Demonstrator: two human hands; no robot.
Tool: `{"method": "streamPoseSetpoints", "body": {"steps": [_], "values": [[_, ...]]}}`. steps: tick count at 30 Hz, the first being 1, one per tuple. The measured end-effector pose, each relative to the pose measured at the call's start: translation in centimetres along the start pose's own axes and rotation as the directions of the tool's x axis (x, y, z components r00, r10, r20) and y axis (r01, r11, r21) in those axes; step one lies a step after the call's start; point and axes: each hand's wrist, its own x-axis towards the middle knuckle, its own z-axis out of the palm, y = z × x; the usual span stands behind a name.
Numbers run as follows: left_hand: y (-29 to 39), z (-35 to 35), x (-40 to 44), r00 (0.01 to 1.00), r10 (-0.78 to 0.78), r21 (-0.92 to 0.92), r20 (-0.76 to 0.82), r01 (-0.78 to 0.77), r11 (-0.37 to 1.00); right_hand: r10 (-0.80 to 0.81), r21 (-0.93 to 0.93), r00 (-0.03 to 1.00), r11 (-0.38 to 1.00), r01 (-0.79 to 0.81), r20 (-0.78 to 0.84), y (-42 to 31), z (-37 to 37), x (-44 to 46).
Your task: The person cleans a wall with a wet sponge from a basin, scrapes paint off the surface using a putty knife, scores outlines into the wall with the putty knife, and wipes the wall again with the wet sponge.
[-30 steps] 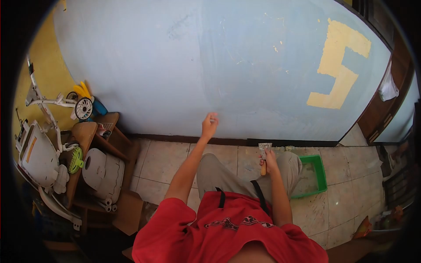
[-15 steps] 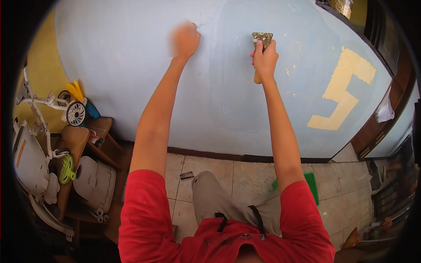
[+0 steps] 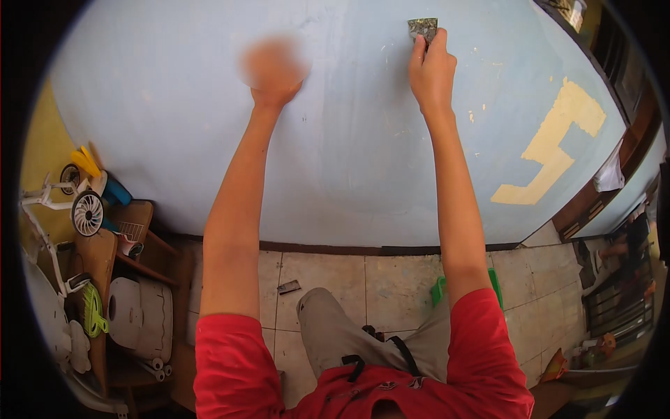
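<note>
My right hand (image 3: 434,73) is closed around a putty knife (image 3: 423,28), whose speckled, worn metal blade points upward at the light blue wall (image 3: 349,126). The knife's handle is hidden inside my fist. To the left, my left hand (image 3: 276,73) is raised at the wall. Its fingers are smeared by blur, so I cannot tell whether it holds anything. Small pale chips show on the paint near my right hand. Farther right, a cream patch (image 3: 551,150) shaped like a 5 stands out from the blue.
At the left are a wooden shelf (image 3: 94,262), a white-framed wheeled item (image 3: 87,213), a green brush (image 3: 93,311) and a grey plastic case (image 3: 139,314). A green container (image 3: 494,283) sits on the tiled floor (image 3: 321,269), behind my right arm. A small dark object (image 3: 288,287) lies by my knee.
My right hand has moved up the wall with the putty knife. My left hand has shifted a little left and is more blurred. The camera view has shifted slightly.
</note>
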Motion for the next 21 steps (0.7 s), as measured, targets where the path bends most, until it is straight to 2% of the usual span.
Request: {"method": "streamPoseSetpoints", "body": {"steps": [3, 9, 16, 19, 21], "values": [[-0.1, 0.1, 0.1, 1.0, 0.014, -0.001, -0.023, -0.014, 1.0, -0.06, -0.092, 0.997, 0.994, 0.063, 0.044, 0.7, -0.5, 0.5], [-0.1, 0.0, -0.1, 1.0, 0.007, -0.003, -0.006, -0.007, 1.0, -0.125, -0.083, 0.991, 0.988, 0.129, 0.047, 1.4, -0.6, 0.2], [0.0, 0.0, 0.1, 0.998, 0.021, -0.001, -0.062, -0.021, 1.0, -0.097, -0.207, 0.989, 0.971, 0.119, 0.11, 1.2, -0.8, -0.1], [0.0, 0.1, 0.0, 0.998, 0.015, -0.001, -0.058, -0.015, 1.0, -0.161, -0.201, 0.985, 0.965, 0.171, 0.068, 1.9, -0.9, -1.0], [-0.1, 0.0, 0.1, 0.998, 0.012, 0.003, -0.057, -0.011, 1.0, -0.084, -0.193, 0.991, 0.976, 0.103, 0.103, 2.0, -1.2, -1.3]]}}
